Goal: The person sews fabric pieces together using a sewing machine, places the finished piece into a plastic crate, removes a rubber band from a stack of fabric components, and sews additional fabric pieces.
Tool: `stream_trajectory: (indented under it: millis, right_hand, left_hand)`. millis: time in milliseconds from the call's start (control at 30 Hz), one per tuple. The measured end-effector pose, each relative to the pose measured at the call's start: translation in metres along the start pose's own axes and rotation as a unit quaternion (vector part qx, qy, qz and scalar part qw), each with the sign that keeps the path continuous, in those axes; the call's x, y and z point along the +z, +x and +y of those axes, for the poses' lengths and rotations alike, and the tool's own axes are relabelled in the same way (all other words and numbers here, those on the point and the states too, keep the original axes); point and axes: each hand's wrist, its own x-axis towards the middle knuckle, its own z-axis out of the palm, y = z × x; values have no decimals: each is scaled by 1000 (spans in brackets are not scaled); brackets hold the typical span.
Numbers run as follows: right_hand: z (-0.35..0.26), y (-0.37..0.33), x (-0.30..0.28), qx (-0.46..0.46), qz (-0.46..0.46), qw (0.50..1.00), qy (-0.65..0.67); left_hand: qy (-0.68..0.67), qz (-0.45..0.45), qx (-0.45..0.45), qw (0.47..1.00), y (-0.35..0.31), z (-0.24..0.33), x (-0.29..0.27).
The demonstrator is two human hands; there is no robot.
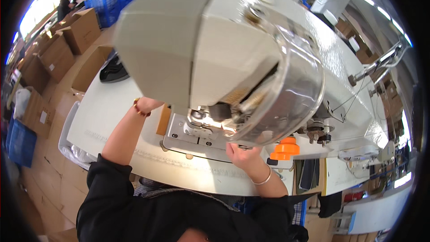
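Observation:
A large white industrial sewing machine [242,40] fills the middle, with a clear plastic guard [295,85] over its front. Under the head, a lit clamp and needle area [206,123] sits above a metal bed plate [188,136]. My left hand [150,104] reaches in behind the machine head from the left, and its fingers are hidden. At the right of the bed plate, my right hand [244,154] has its fingers curled close under the guard's lower edge. What they hold, if anything, I cannot make out. A brown block [164,120] stands beside the plate, near my left hand.
Orange round plastic pieces [285,149] stand right of my right hand. A black object [113,71] lies on the white table [107,121] at far left. Cardboard boxes [80,31] and blue crates [105,6] line the floor beyond. Metal thread guides [316,130] jut out at right.

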Motion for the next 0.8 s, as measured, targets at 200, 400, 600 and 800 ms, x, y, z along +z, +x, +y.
stream_trajectory:
  millis: [200,400,600,800]
  right_hand:
    - [-9,18,-56,100,47,989,99]
    - [-3,9,-80,155,86,967,184]
    - [-55,-46,-48,279,-70,895,341]
    - [-102,-91,-36,372,-71,877,297]
  left_hand:
    - [93,92,24,991,-16,31,-64]
    - [514,119,-75,846,-59,21,-111]
    - [563,15,-229,794,-84,-75,-147]
    - [579,-19,-254,775,-57,-85,-169]
